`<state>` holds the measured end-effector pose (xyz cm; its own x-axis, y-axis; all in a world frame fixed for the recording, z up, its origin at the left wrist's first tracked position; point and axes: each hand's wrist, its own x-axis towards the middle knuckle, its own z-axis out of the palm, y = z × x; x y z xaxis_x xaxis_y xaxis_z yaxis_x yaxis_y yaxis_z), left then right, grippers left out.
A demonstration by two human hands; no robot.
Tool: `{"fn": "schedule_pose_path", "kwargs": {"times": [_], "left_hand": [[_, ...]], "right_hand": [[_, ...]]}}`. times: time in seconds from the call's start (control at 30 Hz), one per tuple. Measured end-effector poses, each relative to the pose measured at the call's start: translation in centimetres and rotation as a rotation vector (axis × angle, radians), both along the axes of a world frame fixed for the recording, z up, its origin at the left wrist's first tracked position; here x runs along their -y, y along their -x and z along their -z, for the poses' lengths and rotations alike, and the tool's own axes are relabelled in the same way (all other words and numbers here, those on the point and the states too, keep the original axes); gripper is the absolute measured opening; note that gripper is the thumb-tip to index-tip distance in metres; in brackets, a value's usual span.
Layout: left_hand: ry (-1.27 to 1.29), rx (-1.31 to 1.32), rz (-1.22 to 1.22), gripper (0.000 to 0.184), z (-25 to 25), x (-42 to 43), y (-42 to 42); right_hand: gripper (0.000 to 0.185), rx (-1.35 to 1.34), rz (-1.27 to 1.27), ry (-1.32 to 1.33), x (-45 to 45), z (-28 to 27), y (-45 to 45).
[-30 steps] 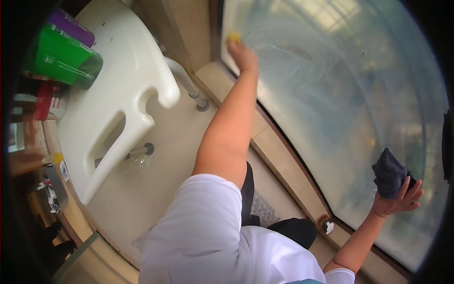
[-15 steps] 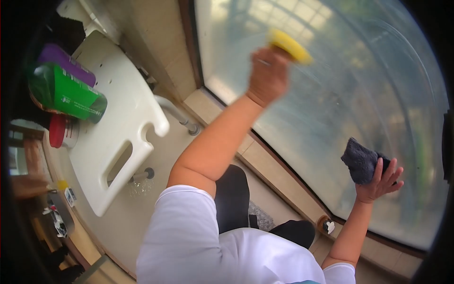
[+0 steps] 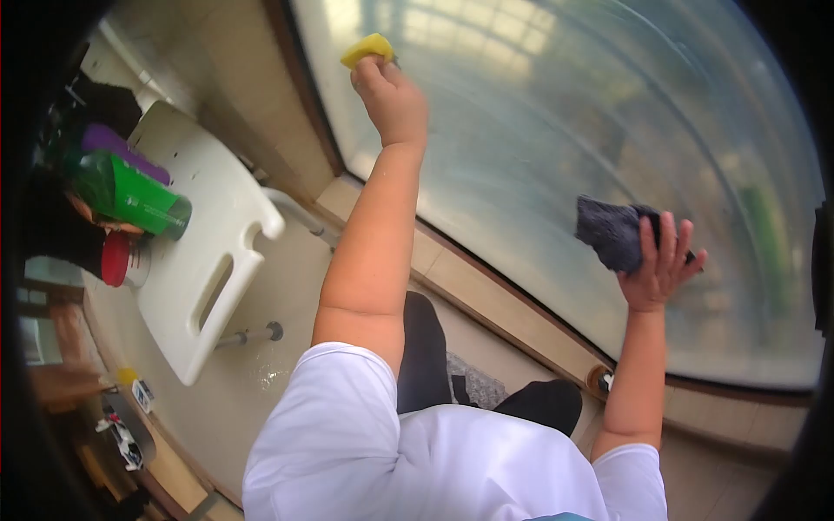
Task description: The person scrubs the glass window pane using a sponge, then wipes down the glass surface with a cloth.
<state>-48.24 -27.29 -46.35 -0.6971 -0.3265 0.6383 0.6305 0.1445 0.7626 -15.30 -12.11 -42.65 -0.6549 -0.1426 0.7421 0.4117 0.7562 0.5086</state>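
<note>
My left hand is closed round a yellow sponge at the upper left part of a large glass pane. Lower on the right, my right hand holds a dark grey cloth against the same pane. The fingers of that hand are spread, and the cloth lies partly under them and sticks out to the left. Faint smears show on the glass.
A white bath seat stands at left with a green bottle, a purple bottle and a red-lidded container. A tiled ledge runs below the glass. My bent knees are below.
My left hand with the sponge has swept right across the glass, then back to its upper left side. My view has shifted; my right hand and the cloth now appear farther up and left.
</note>
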Motion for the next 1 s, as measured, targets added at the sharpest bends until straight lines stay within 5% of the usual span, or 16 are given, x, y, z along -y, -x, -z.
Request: {"fn": "schedule_pose_path", "kwargs": {"times": [0.17, 0.23, 0.27, 0.33, 0.4, 0.43, 0.47, 0.57, 0.6, 0.7, 0.77, 0.8, 0.87, 0.9, 1.0], "left_hand": [[0.206, -0.600, 0.434, 0.011, -2.3, -7.0, -17.8], [0.474, -0.881, 0.903, 0.011, -2.0, -7.3, -22.3], [0.430, -0.876, 0.832, 0.011, -1.7, -7.8, -22.1], [0.346, -0.851, 0.683, 0.012, -1.2, -7.7, -19.1], [0.908, -0.777, -0.171, 0.010, -4.0, -5.3, -14.3], [0.414, -0.534, 0.147, 0.009, -6.4, -5.3, -12.2], [0.184, -0.479, 0.173, 0.007, -9.2, -5.2, -12.0], [0.295, -0.519, 0.266, 0.023, -10.0, -9.7, -18.9], [0.419, -0.765, 0.122, 0.022, -9.3, -11.7, -22.8], [0.447, -1.025, 0.753, 0.020, -10.6, -12.7, -29.2], [0.316, -1.059, 0.688, 0.019, -11.8, -11.7, -25.6], [0.339, -1.035, 0.386, 0.017, -12.2, -11.1, -22.7], [1.054, -0.747, -0.401, 0.017, -14.4, -7.6, -15.5], [0.317, -0.701, 0.017, 0.009, -16.2, -6.5, -11.4], [0.058, -0.500, -0.005, 0.007, -17.7, -5.5, -9.3]], "right_hand": [[0.033, -0.227, -0.264, 0.235, 0.1, -1.2, -2.6], [0.036, -0.507, -0.335, 0.345, 0.6, -2.5, -4.4], [0.037, -0.552, -0.180, 0.261, 0.5, -3.3, -6.0], [0.034, -0.835, -0.287, 0.294, -2.1, -3.7, -7.8], [0.030, -0.956, -0.370, 0.296, -3.5, -4.6, -8.7], [0.029, -0.882, -0.266, 0.251, -3.7, -4.8, -8.7], [0.029, -0.802, -0.162, 0.212, -3.4, -4.8, -8.4], [0.029, -0.666, -0.084, 0.105, -3.8, -3.9, -7.3], [0.029, -0.703, -0.116, 0.151, -4.3, -3.5, -7.2], [0.027, -0.791, -0.275, 0.196, -4.1, -3.3, -7.6], [0.028, -0.624, -0.107, 0.167, -4.3, -3.3, -10.3], [0.029, -0.568, -0.077, 0.171, -4.3, -3.5, -11.1], [0.030, -0.481, 0.000, 0.202, -3.9, -4.2, -12.8], [0.031, -0.548, -0.012, 0.239, -3.9, -4.3, -13.3], [0.033, -0.718, -0.066, 0.331, -4.0, -4.2, -13.0]]}}
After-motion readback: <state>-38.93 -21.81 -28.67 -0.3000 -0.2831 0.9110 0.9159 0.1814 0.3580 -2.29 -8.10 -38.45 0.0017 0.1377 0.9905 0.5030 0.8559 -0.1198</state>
